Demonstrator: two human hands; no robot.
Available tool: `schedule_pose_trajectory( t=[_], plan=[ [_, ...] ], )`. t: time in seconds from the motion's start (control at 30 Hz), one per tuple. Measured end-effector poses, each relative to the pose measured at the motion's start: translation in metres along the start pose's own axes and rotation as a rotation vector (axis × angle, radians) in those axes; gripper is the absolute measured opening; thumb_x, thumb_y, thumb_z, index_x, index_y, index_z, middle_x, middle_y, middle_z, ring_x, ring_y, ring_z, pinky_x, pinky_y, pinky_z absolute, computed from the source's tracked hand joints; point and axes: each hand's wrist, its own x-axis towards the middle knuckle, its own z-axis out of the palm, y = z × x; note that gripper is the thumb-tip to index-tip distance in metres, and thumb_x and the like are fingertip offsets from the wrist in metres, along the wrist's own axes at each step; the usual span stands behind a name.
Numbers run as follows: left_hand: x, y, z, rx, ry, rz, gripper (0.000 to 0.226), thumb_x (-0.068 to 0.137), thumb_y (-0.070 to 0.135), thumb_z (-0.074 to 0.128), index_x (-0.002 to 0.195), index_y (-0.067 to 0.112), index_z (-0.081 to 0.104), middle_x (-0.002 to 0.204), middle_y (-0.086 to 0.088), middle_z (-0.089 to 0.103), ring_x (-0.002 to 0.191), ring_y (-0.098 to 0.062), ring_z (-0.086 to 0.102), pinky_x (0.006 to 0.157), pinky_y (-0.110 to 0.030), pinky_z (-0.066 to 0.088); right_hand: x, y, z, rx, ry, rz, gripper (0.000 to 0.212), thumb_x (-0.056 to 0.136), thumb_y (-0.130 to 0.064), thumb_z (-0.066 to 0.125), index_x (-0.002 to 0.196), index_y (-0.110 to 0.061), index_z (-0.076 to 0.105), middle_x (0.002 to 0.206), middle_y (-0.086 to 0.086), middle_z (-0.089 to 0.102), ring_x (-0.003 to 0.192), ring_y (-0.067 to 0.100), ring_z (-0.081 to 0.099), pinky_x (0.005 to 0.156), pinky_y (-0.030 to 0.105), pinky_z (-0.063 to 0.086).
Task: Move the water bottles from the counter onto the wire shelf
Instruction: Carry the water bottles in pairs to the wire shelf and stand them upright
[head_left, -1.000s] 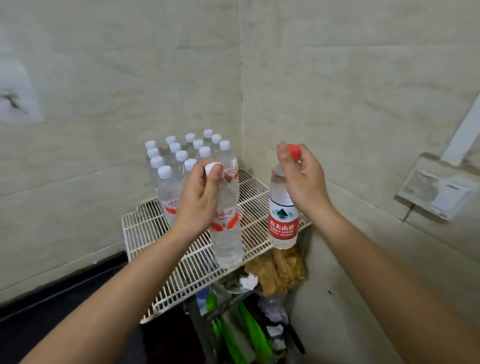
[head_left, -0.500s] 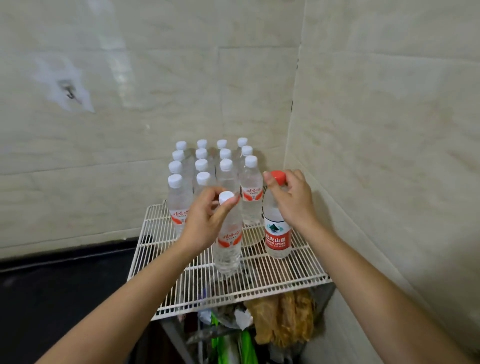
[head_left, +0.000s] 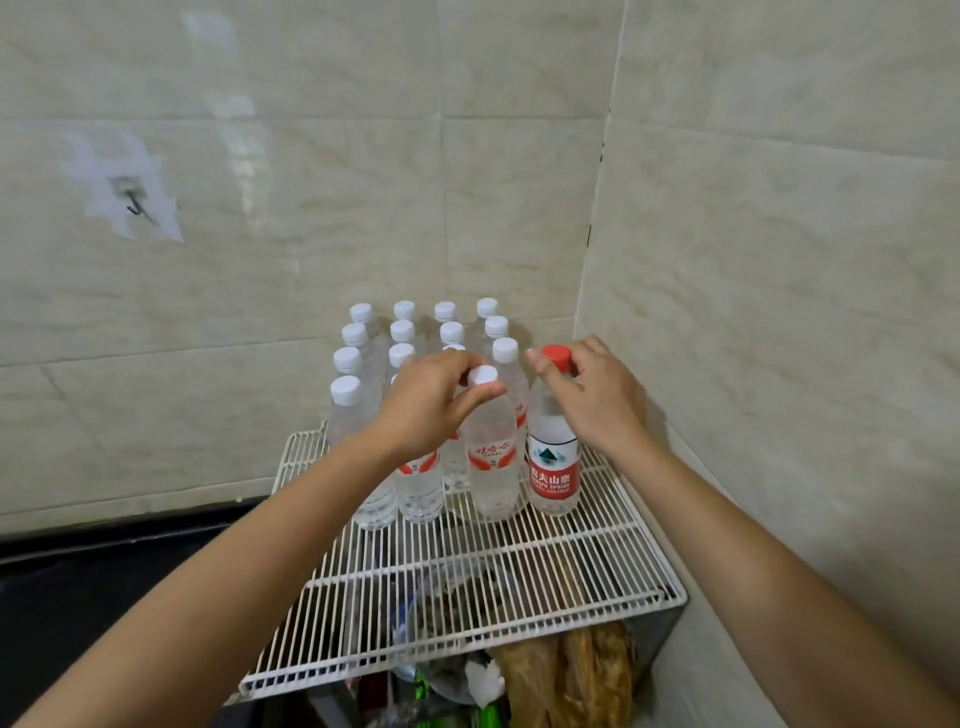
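Note:
A white wire shelf (head_left: 519, 587) stands in the corner of a tiled wall. Several clear water bottles with white caps (head_left: 363, 415) stand in rows at its back. My left hand (head_left: 431, 405) grips the neck of a white-capped bottle (head_left: 491, 467) that stands upright on the shelf in the front row. My right hand (head_left: 592, 395) grips the neck of a red-capped bottle with a red label (head_left: 553, 467), upright on the shelf just to the right of it. The two bottles stand side by side, almost touching.
Tiled walls (head_left: 779, 312) close in behind and on the right of the shelf. A dark counter (head_left: 104, 582) lies to the left. Under the shelf sit bags and packets (head_left: 561, 675). The front half of the shelf holds no bottles.
Both hands moved forward and down with their bottles, which now stand on the shelf in the front row. The view has shifted closer to the corner.

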Motion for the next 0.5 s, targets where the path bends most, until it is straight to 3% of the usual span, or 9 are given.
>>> schedule_pose_trajectory(
  t=[0.13,0.23,0.37,0.5],
  plan=[
    [0.009,-0.016,-0.007,0.137,-0.067,0.038,0.035,0.097,0.048,0.059,0.102,0.014,0.07,0.092,0.0,0.072,0.085,-0.023,0.064,0.083,-0.042,0.046,-0.001,-0.002,0.022,0.116,-0.091,-0.03,0.049,0.091,-0.073,0.047,0.102,-0.029,0.066,0.091,-0.02,0.05,0.082,0.001,0.054,0.071,0.027,0.045],
    [0.007,-0.026,-0.006,0.189,-0.067,0.05,0.035,0.096,0.049,0.06,0.102,0.016,0.069,0.092,0.0,0.07,0.082,-0.021,0.061,0.075,-0.037,0.043,-0.006,-0.006,0.036,0.167,-0.121,-0.071,0.055,0.088,-0.072,0.048,0.106,-0.025,0.069,0.095,-0.014,0.052,0.086,0.008,0.057,0.08,0.033,0.05],
    [0.005,-0.032,-0.01,0.164,-0.066,0.043,0.039,0.092,0.053,0.063,0.105,0.017,0.07,0.094,0.0,0.071,0.078,-0.013,0.056,0.066,-0.029,0.038,-0.003,-0.006,0.032,0.143,-0.162,-0.054,0.056,0.086,-0.075,0.051,0.113,-0.029,0.068,0.102,-0.011,0.059,0.093,0.009,0.058,0.082,0.031,0.049],
    [0.003,-0.029,-0.008,0.33,-0.144,0.067,0.046,0.093,0.056,0.059,0.119,0.018,0.065,0.106,-0.002,0.072,0.094,-0.024,0.063,0.081,-0.039,0.046,-0.003,-0.006,0.024,0.06,-0.237,-0.072,0.049,0.088,-0.072,0.056,0.111,-0.03,0.067,0.101,-0.011,0.068,0.091,0.01,0.063,0.081,0.034,0.053]
  ],
)
